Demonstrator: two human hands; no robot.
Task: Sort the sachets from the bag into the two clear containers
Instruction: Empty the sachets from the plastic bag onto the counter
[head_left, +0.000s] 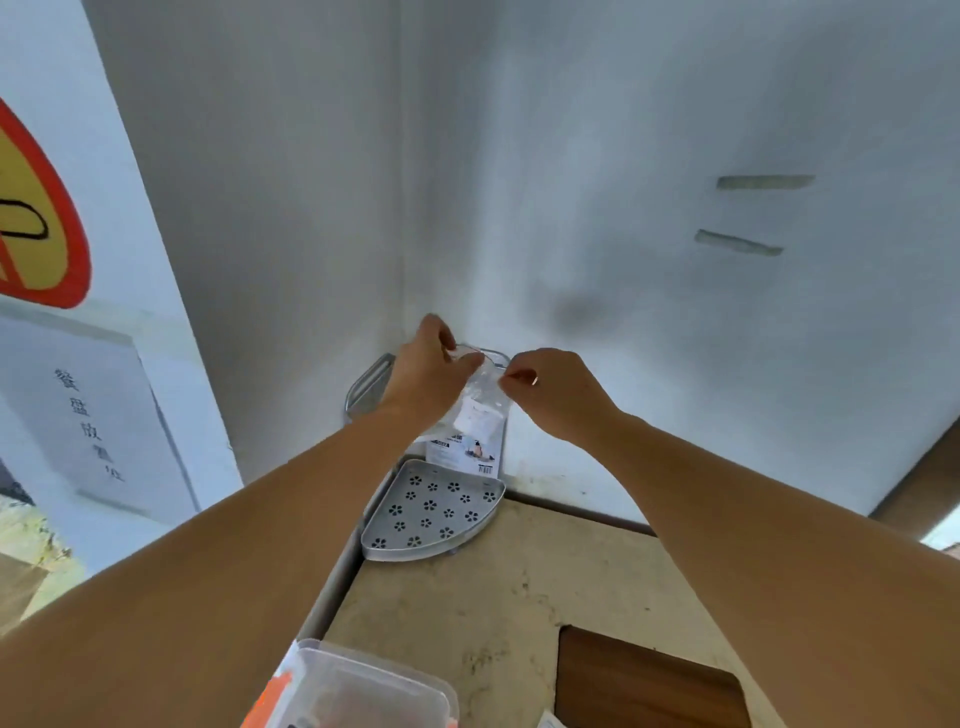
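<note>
A clear plastic bag (480, 410) with white contents and a printed label hangs in the wall corner, above a grey corner shelf (434, 512). My left hand (428, 371) pinches the bag's top edge on the left. My right hand (553, 389) pinches the same top edge on the right. Both arms reach up and forward. One clear container (358, 686) with orange-marked items inside sits at the bottom edge, below my left forearm. No second container is in view.
The grey shelf has flower-shaped holes and is fixed over a beige stone counter (519, 582). A dark wooden inset (644, 680) lies at the counter's near right. White walls meet in the corner. A red-and-yellow sign (36, 208) and a paper notice (83, 415) hang left.
</note>
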